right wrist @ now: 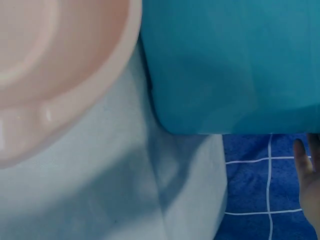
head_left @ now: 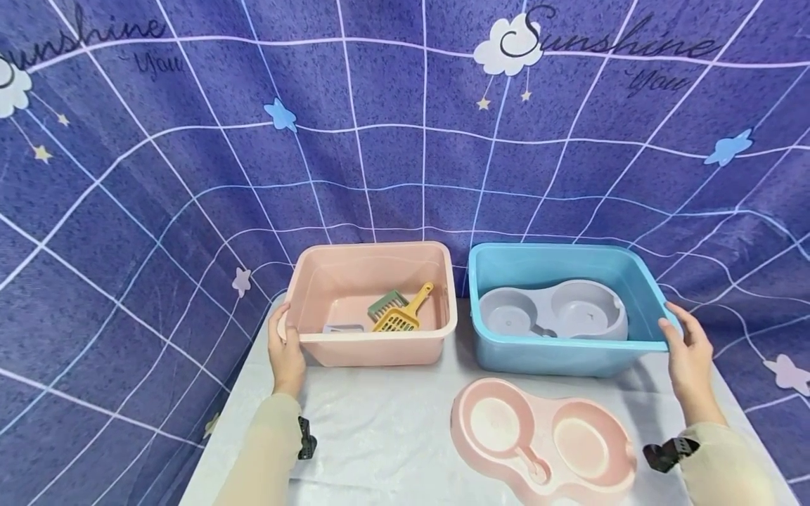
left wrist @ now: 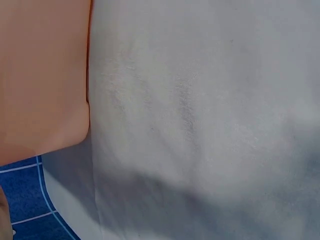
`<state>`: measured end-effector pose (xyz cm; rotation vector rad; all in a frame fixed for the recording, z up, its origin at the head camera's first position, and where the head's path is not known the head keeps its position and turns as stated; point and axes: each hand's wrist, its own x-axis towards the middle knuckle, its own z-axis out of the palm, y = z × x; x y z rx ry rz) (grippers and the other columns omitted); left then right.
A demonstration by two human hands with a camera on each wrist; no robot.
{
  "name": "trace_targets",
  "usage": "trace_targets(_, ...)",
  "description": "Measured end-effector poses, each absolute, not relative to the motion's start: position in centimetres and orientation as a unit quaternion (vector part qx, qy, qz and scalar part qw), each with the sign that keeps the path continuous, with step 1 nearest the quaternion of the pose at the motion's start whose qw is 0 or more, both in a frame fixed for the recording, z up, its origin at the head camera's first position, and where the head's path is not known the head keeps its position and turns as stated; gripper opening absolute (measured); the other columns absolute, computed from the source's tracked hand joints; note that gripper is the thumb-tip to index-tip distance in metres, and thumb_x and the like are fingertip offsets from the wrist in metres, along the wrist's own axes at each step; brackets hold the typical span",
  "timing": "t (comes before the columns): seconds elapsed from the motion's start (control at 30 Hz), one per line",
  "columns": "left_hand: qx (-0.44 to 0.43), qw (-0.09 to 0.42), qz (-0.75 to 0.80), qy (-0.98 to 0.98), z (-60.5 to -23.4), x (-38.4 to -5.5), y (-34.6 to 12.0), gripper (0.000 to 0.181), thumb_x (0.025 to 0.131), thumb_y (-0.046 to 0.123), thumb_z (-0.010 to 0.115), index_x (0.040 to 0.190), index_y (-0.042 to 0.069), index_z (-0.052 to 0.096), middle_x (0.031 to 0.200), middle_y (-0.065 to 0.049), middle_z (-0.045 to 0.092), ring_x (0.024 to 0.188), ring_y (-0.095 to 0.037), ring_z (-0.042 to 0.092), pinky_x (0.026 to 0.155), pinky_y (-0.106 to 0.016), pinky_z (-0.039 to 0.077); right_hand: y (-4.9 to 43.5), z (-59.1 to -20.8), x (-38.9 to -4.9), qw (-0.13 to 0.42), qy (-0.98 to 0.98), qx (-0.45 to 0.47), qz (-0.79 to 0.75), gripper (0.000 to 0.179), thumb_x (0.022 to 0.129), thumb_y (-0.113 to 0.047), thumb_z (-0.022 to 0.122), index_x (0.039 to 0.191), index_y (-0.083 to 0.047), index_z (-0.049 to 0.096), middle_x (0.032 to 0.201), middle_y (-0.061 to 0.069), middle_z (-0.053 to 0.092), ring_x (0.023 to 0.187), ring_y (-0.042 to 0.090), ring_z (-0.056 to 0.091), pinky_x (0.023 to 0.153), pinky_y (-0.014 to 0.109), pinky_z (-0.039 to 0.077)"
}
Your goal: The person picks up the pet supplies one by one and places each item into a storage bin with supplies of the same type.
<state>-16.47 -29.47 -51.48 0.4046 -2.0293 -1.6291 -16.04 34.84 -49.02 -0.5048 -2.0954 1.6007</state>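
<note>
My left hand (head_left: pixel 287 358) grips the left end of a pink plastic tub (head_left: pixel 373 351), thumb at the front corner of the rim. Inside that tub lie a yellow slotted litter scoop (head_left: pixel 405 316), a green comb (head_left: pixel 386 303) and a pale item (head_left: pixel 343 328) mostly hidden by the front wall. On the right, my right hand (head_left: pixel 690 355) holds the right rim of a blue tub (head_left: pixel 557 358), which contains a grey double pet bowl (head_left: pixel 543 309). The right wrist view shows the blue tub's wall (right wrist: pixel 230 65) with part of the right hand (right wrist: pixel 310 185) beside it.
A pink double pet bowl (head_left: pixel 543 418) lies in front of the blue tub on a white-covered table (head_left: pixel 373 429). The two tubs stand side by side with a narrow gap. A blue gridded curtain (head_left: pixel 392 161) hangs close behind and at both sides.
</note>
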Motion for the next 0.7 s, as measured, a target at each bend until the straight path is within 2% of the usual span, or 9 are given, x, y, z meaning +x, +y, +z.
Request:
trace_targets(0.1, 0.149, 0.249, -0.601, -0.745, -51.4, -16.6, -29.6, 0.041, 0.105, 0.026, 0.038, 0.145, 0.026, 0.046, 0.151, 0.003, 0.042, 0.136, -0.021, 0.040, 0.116, -0.039, 0.030, 34.5, -49.3, -16.3, 0.247, -0.742, -0.185, 0.595, 0.038, 0.100, -0.015, 0.054, 0.138, -0.021, 0.060, 0.133, -0.014, 0.054, 0.130, 0.003, 0.040, 0.104, 0.010, 0.029)
trace_targets(0.27, 0.148, 0.228, -0.603, -0.750, -50.8, -16.4, -29.6, 0.042, 0.104, 0.027, 0.039, 0.146, 0.025, 0.044, 0.153, 0.004, 0.038, 0.138, -0.019, 0.037, 0.116, -0.037, 0.028, 33.9, -49.5, -16.4, 0.274, -0.702, -0.200, 0.627, 0.036, 0.099, -0.011, 0.051, 0.131, -0.020, 0.066, 0.125, -0.012, 0.058, 0.115, 0.008, 0.048, 0.086, 0.009, 0.036)
trace_targets(0.4, 0.133, 0.202, -0.629, -0.739, -49.3, -15.7, -29.5, 0.046, 0.102, 0.019, 0.040, 0.148, 0.018, 0.041, 0.154, 0.000, 0.035, 0.138, -0.020, 0.035, 0.117, -0.039, 0.027, 33.7, -49.6, -16.5, 0.274, -0.665, -0.214, 0.661, 0.037, 0.099, -0.011, 0.049, 0.129, -0.020, 0.068, 0.122, -0.008, 0.060, 0.104, 0.009, 0.050, 0.078, 0.011, 0.039)
trace_targets(0.47, 0.120, 0.187, -0.644, -0.732, -48.3, -15.3, -29.4, 0.048, 0.101, 0.015, 0.041, 0.149, 0.014, 0.038, 0.156, -0.003, 0.032, 0.139, -0.022, 0.033, 0.117, -0.040, 0.026, 33.6, -49.5, -16.5, 0.267, -0.650, -0.218, 0.678, 0.037, 0.100, -0.012, 0.048, 0.130, -0.021, 0.067, 0.124, -0.006, 0.059, 0.105, 0.009, 0.051, 0.076, 0.011, 0.041)
trace_targets(0.57, 0.107, 0.166, -0.656, -0.728, -47.1, -14.9, -29.4, 0.050, 0.102, 0.014, 0.044, 0.151, 0.010, 0.035, 0.157, -0.006, 0.029, 0.139, -0.023, 0.033, 0.115, -0.033, 0.029, 33.6, -49.4, -16.6, 0.256, -0.633, -0.221, 0.696, 0.037, 0.101, -0.014, 0.047, 0.132, -0.021, 0.066, 0.128, -0.002, 0.057, 0.107, 0.010, 0.052, 0.072, 0.009, 0.044)
trace_targets(0.7, 0.104, 0.144, -0.659, -0.731, -46.7, -14.5, -29.4, 0.052, 0.104, 0.016, 0.045, 0.153, 0.010, 0.031, 0.157, -0.008, 0.028, 0.133, -0.019, 0.037, 0.099, -0.019, 0.038, 33.7, -49.4, -16.5, 0.247, -0.623, -0.224, 0.707, 0.037, 0.102, -0.016, 0.046, 0.133, -0.021, 0.065, 0.129, 0.001, 0.056, 0.105, 0.010, 0.052, 0.068, 0.008, 0.046)
